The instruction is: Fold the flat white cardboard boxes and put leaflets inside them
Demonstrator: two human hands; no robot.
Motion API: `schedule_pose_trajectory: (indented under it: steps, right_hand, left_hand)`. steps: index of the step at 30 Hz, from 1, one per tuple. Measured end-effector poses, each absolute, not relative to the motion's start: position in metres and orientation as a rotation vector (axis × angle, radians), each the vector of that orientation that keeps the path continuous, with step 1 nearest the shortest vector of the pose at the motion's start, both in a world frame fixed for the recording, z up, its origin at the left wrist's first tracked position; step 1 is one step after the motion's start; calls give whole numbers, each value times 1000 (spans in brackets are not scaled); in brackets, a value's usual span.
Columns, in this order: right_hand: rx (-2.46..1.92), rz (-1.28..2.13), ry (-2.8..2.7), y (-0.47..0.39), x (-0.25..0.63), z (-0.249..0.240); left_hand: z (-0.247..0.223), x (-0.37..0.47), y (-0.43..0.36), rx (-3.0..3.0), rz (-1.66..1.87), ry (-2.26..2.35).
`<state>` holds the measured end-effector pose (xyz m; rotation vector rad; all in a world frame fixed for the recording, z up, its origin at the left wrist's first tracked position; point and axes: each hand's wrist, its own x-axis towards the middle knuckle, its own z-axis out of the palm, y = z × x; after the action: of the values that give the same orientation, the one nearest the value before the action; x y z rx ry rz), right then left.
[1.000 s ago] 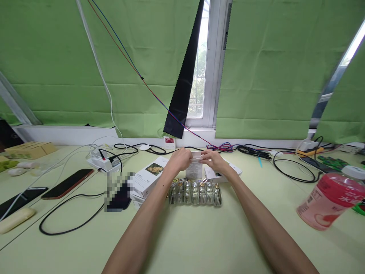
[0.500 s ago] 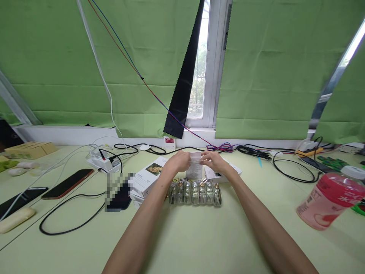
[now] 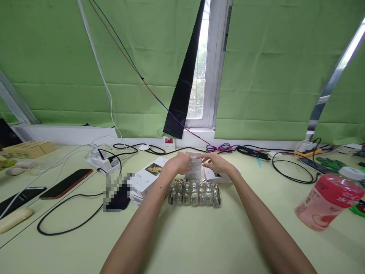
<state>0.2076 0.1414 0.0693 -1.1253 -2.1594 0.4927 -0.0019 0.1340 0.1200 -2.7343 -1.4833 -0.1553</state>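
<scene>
A small white box with fine print (image 3: pixel 194 169) stands upright behind a row of several small glass bottles (image 3: pixel 194 194). Wrapped at the box's upper left side is my left hand (image 3: pixel 180 163), its fingers bent against it. My right hand (image 3: pixel 214 161) is at the box's upper right, thumb and fingers apart, fingertips near the top edge. To the left lies a stack of white boxes with a food picture (image 3: pixel 148 176). Another white box (image 3: pixel 218 176) lies under and behind my right hand, partly hidden.
A pink-labelled bottle (image 3: pixel 327 201) stands at the right. Phones (image 3: pixel 67 183), a power strip (image 3: pixel 103 163) and looped black cables lie at the left. More cables (image 3: pixel 252 152) run along the back edge below the green curtains.
The fingers of my right hand have loosened and spread at the top of the small box. My left hand has stayed at the box's left side.
</scene>
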Motion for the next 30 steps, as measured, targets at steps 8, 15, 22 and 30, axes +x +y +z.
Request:
schedule_pose_trajectory:
  steps: [8,15,22,30]
  right_hand:
    - [-1123,517,-2172,137,205,75]
    - [-1133,480,-2146,136,207,76]
    - [-1171,356,-1989,135,209,85]
    - [-1215,273,-1824,141,198,78]
  left_hand:
    - [125,-3,132,-2732,-155,-1480]
    - [131,-4,128,-2684,-280,-1479]
    - [144,-3,118,-2582,-456,-1522]
    - [142,3,114,-2594,-487,-1504]
